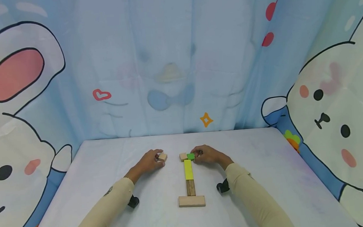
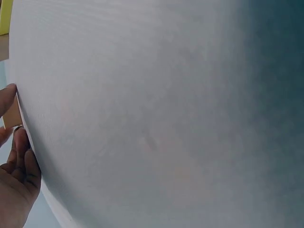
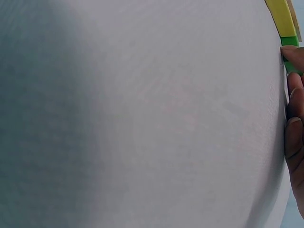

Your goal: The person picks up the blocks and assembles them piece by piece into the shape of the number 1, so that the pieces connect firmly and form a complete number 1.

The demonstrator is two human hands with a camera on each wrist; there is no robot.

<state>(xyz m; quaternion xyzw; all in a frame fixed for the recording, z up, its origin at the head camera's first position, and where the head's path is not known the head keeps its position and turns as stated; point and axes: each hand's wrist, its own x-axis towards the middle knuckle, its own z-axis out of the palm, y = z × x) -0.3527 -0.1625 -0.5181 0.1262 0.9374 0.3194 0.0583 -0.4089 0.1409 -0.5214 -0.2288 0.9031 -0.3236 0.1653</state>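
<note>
Green block [image 1: 191, 156]: small, flat on the white table [image 1: 268, 177], at the far end of the yellow bar [image 1: 188, 169], touching or just beside it; which, the head view cannot settle. Held at its right side by the fingertips of the right hand [image 1: 207, 155], fingers curled in a narrow pinch; in the right wrist view a fingertip [image 3: 295, 55] lies against the block's green edge [image 3: 289, 41].

Small tan block [image 1: 183, 156]: just left of the green block, close against it, at the head of the same line.

Line of pieces: yellow bar, then dark wood block [image 1: 190, 187], then wide tan base block [image 1: 192, 201] lying crosswise nearest the person, end to end.

Tan cube [image 1: 162, 157]: well left of the line, gripped by the left hand [image 1: 149, 162], fingers bent round it; the left wrist view shows only fingers at the frame edge and bare cloth.

Risks, as judged:
- The pinch sits on one side of the green block only; a push from there could slide it into the small tan block and shove that piece off line.
- The same push could skew the yellow bar, loose on smooth cloth.
- The block is thin; fingertips may slip over its top edge.
- The right sleeve [image 1: 247, 189] passes near the dark wood block and could brush it.
</note>
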